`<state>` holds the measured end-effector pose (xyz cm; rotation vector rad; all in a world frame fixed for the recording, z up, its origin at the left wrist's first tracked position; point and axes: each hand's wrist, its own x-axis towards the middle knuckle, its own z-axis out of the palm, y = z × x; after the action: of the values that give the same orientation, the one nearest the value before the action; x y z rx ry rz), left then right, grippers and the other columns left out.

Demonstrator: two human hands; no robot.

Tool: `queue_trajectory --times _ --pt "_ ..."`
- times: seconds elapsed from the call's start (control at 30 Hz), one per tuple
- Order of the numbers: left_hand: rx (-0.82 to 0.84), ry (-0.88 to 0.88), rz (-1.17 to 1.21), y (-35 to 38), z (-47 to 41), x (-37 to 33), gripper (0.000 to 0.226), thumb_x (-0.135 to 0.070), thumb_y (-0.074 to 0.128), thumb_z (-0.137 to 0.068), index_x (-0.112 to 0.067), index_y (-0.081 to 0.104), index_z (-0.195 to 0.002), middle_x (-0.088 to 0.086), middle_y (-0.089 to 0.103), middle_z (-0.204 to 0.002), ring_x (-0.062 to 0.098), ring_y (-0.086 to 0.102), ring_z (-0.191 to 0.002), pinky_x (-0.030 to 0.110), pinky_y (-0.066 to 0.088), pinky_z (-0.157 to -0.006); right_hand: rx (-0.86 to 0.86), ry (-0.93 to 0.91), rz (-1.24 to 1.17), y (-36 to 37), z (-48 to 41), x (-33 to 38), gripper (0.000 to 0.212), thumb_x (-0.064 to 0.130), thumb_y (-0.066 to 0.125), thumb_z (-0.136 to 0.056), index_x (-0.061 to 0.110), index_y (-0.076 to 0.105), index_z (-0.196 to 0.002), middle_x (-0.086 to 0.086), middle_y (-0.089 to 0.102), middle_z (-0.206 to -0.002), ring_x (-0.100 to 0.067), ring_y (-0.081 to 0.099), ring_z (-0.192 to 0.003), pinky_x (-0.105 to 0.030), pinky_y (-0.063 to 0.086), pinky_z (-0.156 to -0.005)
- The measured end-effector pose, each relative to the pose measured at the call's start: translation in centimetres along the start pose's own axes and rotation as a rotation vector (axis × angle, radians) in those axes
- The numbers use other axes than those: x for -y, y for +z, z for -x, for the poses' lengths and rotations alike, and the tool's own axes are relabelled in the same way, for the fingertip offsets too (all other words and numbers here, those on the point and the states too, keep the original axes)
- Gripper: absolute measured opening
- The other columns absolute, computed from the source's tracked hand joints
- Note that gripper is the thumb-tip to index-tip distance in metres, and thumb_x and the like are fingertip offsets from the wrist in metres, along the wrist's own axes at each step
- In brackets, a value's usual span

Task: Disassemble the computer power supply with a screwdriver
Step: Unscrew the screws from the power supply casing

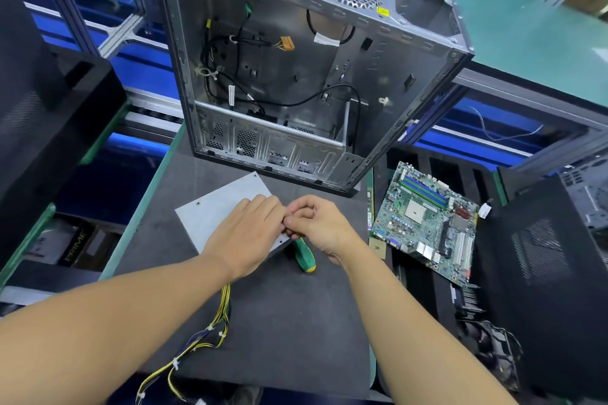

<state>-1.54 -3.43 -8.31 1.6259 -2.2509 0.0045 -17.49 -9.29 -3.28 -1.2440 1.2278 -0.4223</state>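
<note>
The grey metal power supply (pixel 214 214) lies flat on the dark foam mat (pixel 279 322), its yellow and black cable bundle (pixel 197 339) trailing toward me. My left hand (pixel 245 235) rests on its top with fingers stretched toward the right edge. My right hand (pixel 316 227) has its fingers curled and pinched together at that same edge, touching the left fingertips; what it pinches is hidden. A screwdriver with a green and yellow handle (pixel 304 256) lies on the mat just below my right hand, its shaft hidden.
An open, empty silver computer case (pixel 296 76) stands behind the power supply. A green motherboard (pixel 424 220) lies to the right on a black tray. Black case panels (pixel 543 273) flank the mat on both sides. A green conveyor runs at the back right.
</note>
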Motion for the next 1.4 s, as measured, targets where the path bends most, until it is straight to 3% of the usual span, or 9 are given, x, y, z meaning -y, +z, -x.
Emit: queue_trajectory --times 0.13,0.27,0.6,0.7,0.83,0.97,1.03,1.23,1.4 --pt "0.058 -0.038 0.026 -0.1 -0.2 -0.2 0.046 -0.043 0.037 -0.096 -0.02 0.052 -0.133 -0.002 0.055 -0.124 0.022 0.053 -0.11 0.036 0.041 -0.09 -0.122 0.014 0.036 -1.2 0.3 -1.1 0.02 -0.008 0.059 -0.088 0.006 0.057 -0.103 -0.008 0.063 -0.073 -0.018 0.059 -0.063 -0.026 0.053 -0.061" --pt "0.22 0.04 -0.013 0.1 -0.4 0.0 0.047 -0.051 0.038 -0.094 -0.034 0.057 -0.134 -0.008 0.047 -0.147 0.016 0.041 -0.139 0.036 0.028 -0.111 -0.214 0.127 0.202 -5.5 1.6 -3.6 0.013 -0.003 0.055 -0.088 0.01 0.057 -0.09 -0.006 0.059 -0.063 -0.018 0.055 -0.054 -0.028 0.051 -0.055" --pt "0.164 0.012 -0.045 0.4 -0.7 -0.2 0.031 -0.049 0.044 -0.089 -0.041 0.062 -0.113 -0.023 0.057 -0.118 0.005 0.045 -0.127 0.034 0.028 -0.1 -0.405 0.412 0.544 -16.0 7.4 -10.8 0.019 0.01 0.046 -0.082 0.014 0.059 -0.069 -0.01 0.063 -0.069 -0.023 0.053 -0.06 -0.044 0.057 -0.07" --pt "0.166 0.008 -0.037 0.3 -0.6 -0.3 0.031 -0.049 0.044 -0.089 -0.041 0.062 -0.113 -0.023 0.057 -0.118 0.004 0.044 -0.128 0.033 0.027 -0.101 -0.489 0.432 0.564 -16.7 8.6 -11.9 0.015 0.014 0.049 -0.087 0.013 0.062 -0.081 -0.011 0.067 -0.08 -0.026 0.06 -0.068 -0.045 0.058 -0.075" --pt "0.162 0.001 -0.03 0.0 -0.7 -0.4 0.031 -0.049 0.042 -0.089 -0.041 0.062 -0.111 -0.023 0.057 -0.116 0.003 0.043 -0.127 0.032 0.026 -0.101 -0.536 0.438 0.665 -16.8 9.5 -12.5 0.011 0.019 0.051 -0.091 0.019 0.063 -0.091 -0.006 0.07 -0.098 -0.02 0.06 -0.079 -0.027 0.045 -0.072" --pt "0.171 -0.001 -0.021 -0.2 -0.6 -0.5 0.035 -0.049 0.038 -0.089 -0.041 0.063 -0.112 -0.023 0.057 -0.117 0.003 0.044 -0.127 0.032 0.027 -0.101 -0.539 0.481 0.729 -16.6 9.4 -12.8 0.045 0.01 0.039 -0.094 0.025 0.053 -0.134 -0.013 0.059 -0.129 -0.035 0.05 -0.12 -0.036 0.044 -0.099" --pt "0.169 -0.003 -0.016 -0.3 -0.6 -0.6 0.037 -0.049 0.037 -0.089 -0.04 0.064 -0.113 -0.023 0.057 -0.118 0.003 0.044 -0.128 0.032 0.027 -0.102 -0.599 0.456 0.715 -16.4 9.2 -12.4 0.056 0.004 0.034 -0.091 0.025 0.045 -0.142 -0.017 0.057 -0.131 -0.037 0.05 -0.119 -0.04 0.045 -0.097" --pt "0.187 -0.009 -0.023 -0.2 -0.5 -0.6 0.039 -0.048 0.036 -0.09 -0.041 0.062 -0.117 -0.024 0.055 -0.121 0.001 0.041 -0.131 0.032 0.025 -0.104 -0.764 0.3 0.775 -13.7 7.7 -9.6 0.032 0.029 0.032 -0.1 0.019 0.06 -0.111 -0.011 0.068 -0.1 -0.029 0.057 -0.084 -0.035 0.045 -0.074" --pt "0.169 -0.002 -0.025 -0.2 -0.5 -0.6 0.033 -0.046 0.042 -0.089 -0.041 0.062 -0.114 -0.023 0.056 -0.119 0.002 0.043 -0.129 0.032 0.027 -0.104 -0.413 0.073 0.611 -8.6 5.5 -5.7 0.021 0.028 0.04 -0.094 0.026 0.061 -0.094 0.0 0.07 -0.074 -0.021 0.068 -0.075 -0.029 0.053 -0.072"
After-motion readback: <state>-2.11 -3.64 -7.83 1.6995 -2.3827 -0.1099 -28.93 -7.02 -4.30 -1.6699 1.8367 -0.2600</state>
